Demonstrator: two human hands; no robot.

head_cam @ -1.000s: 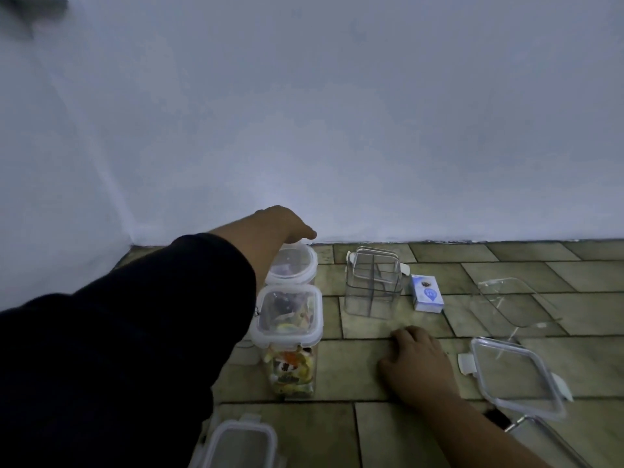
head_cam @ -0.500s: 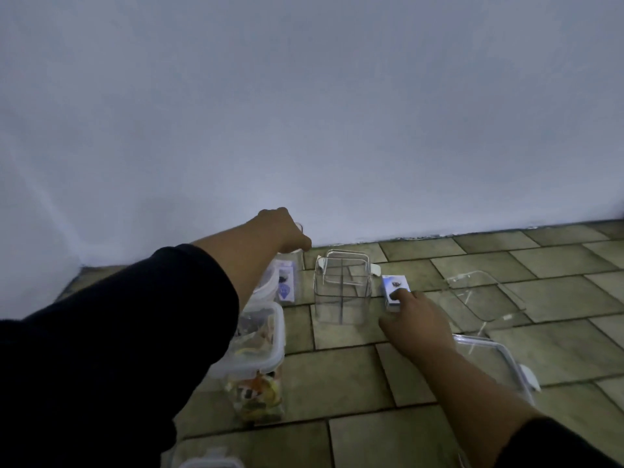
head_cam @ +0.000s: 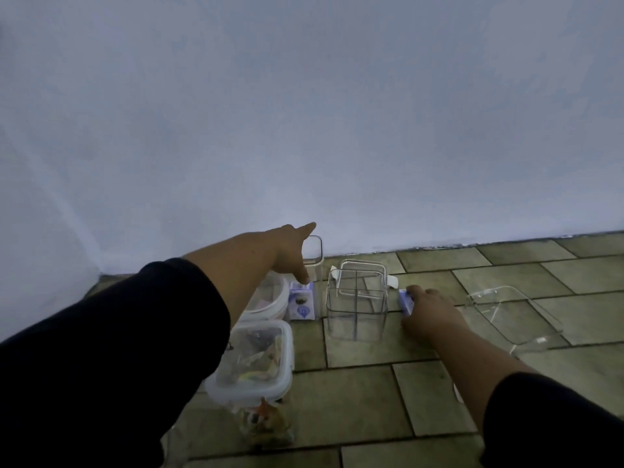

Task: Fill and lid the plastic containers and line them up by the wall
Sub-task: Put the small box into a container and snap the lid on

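Observation:
A tall clear container point(head_cam: 313, 261) stands by the wall with a purple-and-white box point(head_cam: 301, 304) inside it. My left hand point(head_cam: 290, 253) is at its rim, index finger stretched over the top and thumb down its left side, fingers apart. To its right stands an empty clear container with an inner divider point(head_cam: 356, 307). My right hand point(head_cam: 430, 312) lies on the floor tiles, fingers closed on a small blue-and-white box point(head_cam: 405, 300) just right of that container.
A lidded container with colourful contents point(head_cam: 253, 364) stands near my left sleeve, a round white lidded tub point(head_cam: 271, 298) behind it. A clear open container point(head_cam: 513, 315) lies on the tiles at the right. The wall runs along the back and left.
My right hand left the floor, reached forward and closed on the small blue-and-white box. My left hand's fingers spread apart at the tall container's rim. The view shifted.

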